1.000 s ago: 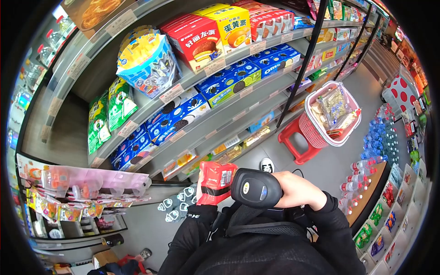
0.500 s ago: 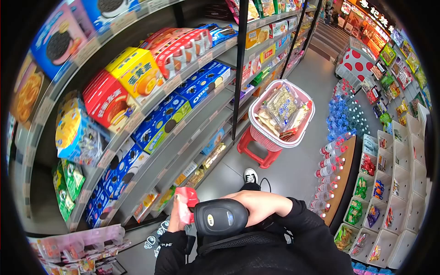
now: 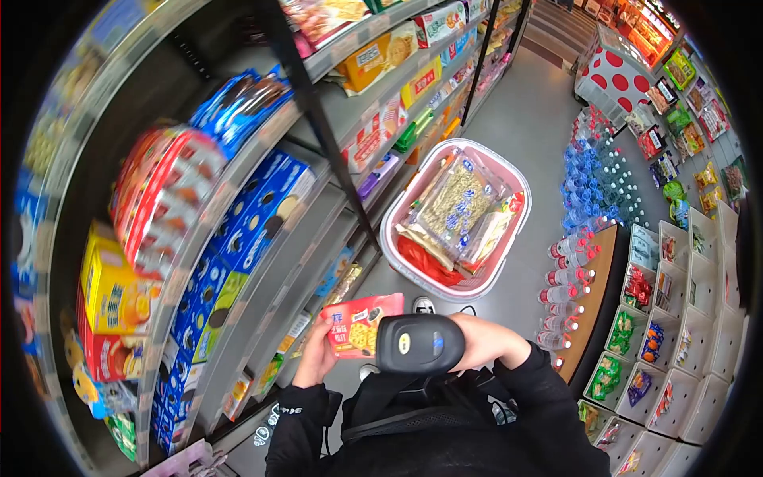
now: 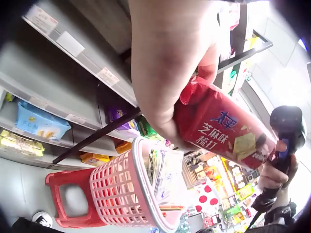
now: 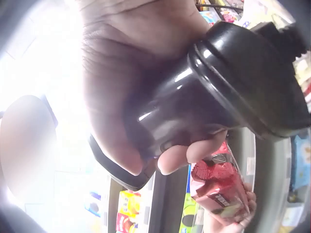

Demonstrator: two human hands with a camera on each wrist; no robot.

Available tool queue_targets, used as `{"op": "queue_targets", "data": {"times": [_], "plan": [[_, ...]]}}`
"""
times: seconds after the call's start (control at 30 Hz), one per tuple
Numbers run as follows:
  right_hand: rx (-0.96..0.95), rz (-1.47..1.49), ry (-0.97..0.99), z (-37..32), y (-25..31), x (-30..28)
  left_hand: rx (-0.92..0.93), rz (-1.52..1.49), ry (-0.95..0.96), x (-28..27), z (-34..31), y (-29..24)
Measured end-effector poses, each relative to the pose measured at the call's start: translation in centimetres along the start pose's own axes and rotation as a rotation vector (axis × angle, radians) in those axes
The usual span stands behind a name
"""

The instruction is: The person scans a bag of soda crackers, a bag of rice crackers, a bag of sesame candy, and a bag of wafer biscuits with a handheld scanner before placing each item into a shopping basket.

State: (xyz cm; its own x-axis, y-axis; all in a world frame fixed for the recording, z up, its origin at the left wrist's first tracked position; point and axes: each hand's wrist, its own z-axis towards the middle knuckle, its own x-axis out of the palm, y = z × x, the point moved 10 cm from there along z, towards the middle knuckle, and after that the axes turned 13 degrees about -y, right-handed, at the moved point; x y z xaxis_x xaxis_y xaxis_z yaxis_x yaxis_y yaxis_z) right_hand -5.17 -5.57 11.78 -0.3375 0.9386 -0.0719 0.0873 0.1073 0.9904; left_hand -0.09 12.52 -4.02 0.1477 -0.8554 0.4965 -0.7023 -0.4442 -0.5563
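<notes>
My left hand grips a red packet of soda crackers by its end, with the printed front turned up in the head view. In the left wrist view that packet stretches from the fingers towards a black barcode scanner. My right hand holds the scanner, its head overlapping the packet's right end in the head view. Seen from the right wrist, fingers and thumb of the right hand wrap round the scanner's handle.
Ahead, a pink basket filled with snack packs stands on a red stool. Shelves of biscuit boxes run along the left. Water bottles and grey candy bins line the right; a polka-dot box stands farther back.
The view has swung along the shelves towards the basket, which now appears nearer. The cracker packet has turned from its barcode side to its printed front. Both hands keep their holds.
</notes>
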Motion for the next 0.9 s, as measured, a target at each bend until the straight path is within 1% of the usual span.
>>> {"op": "queue_targets", "data": {"times": [0.07,0.1,0.13,0.17,0.2,0.23,0.27,0.33,0.4,0.47,0.5,0.53,0.6,0.67,0.73,0.77,0.8,0.87,0.9], "plan": [[0.011,0.074,-0.088,0.0,-2.0,-3.9,0.058,0.120,0.012,3.4,1.8,-0.9],[0.006,0.080,-0.130,0.0,-2.3,-5.9,0.046,0.113,0.068,5.5,2.6,-1.4],[0.001,0.086,-0.171,0.0,-2.5,-7.9,0.041,0.114,0.059,6.8,3.6,-1.8],[0.006,0.097,-0.168,-0.2,-2.8,-9.3,0.091,0.206,0.075,8.3,4.4,-2.3],[0.075,0.052,-0.210,-0.4,-3.8,-11.1,0.140,0.300,0.091,9.8,5.2,-2.9],[0.145,0.007,-0.252,-0.7,-4.8,-12.8,0.185,0.352,0.056,11.1,6.1,-3.5],[0.137,0.045,-0.316,-0.9,-4.9,-14.6,0.179,0.357,0.046,12.4,7.0,-3.7],[0.144,0.059,-0.432,-2.0,-5.2,-17.8,0.428,0.720,0.054,15.6,7.9,-5.3],[0.168,0.098,-0.433,-2.8,-6.7,-19.5,0.434,0.790,0.058,18.1,8.8,-5.2],[0.159,0.100,-0.529,-3.6,-7.4,-21.5,0.622,1.293,0.216,22.3,8.5,-4.0],[0.171,0.103,-0.518,-3.7,-7.8,-21.9,0.785,1.434,0.300,24.7,7.8,-3.5],[0.173,0.110,-0.510,-3.7,-8.2,-22.2,0.779,1.439,0.291,25.2,8.4,-2.9],[0.166,0.112,-0.524,-3.9,-8.9,-22.9,0.972,1.662,0.616,26.9,8.0,0.8],[0.177,0.112,-0.507,-3.9,-9.5,-23.2,0.960,1.713,0.636,26.1,9.1,2.9],[0.183,0.109,-0.496,-3.9,-10.0,-23.4,1.064,1.935,0.760,25.3,10.0,6.0],[0.202,0.132,-0.504,-4.2,-10.5,-23.5,1.219,1.951,0.741,25.1,10.2,6.7],[0.220,0.154,-0.511,-4.3,-10.9,-23.6,1.216,1.955,0.735,24.7,10.9,7.3],[0.241,0.149,-0.512,-4.5,-10.9,-23.9,1.271,2.080,0.686,24.0,12.2,8.3],[0.268,0.171,-0.516,-4.6,-11.1,-24.1,1.266,2.082,0.678,23.8,12.6,8.8]]}}
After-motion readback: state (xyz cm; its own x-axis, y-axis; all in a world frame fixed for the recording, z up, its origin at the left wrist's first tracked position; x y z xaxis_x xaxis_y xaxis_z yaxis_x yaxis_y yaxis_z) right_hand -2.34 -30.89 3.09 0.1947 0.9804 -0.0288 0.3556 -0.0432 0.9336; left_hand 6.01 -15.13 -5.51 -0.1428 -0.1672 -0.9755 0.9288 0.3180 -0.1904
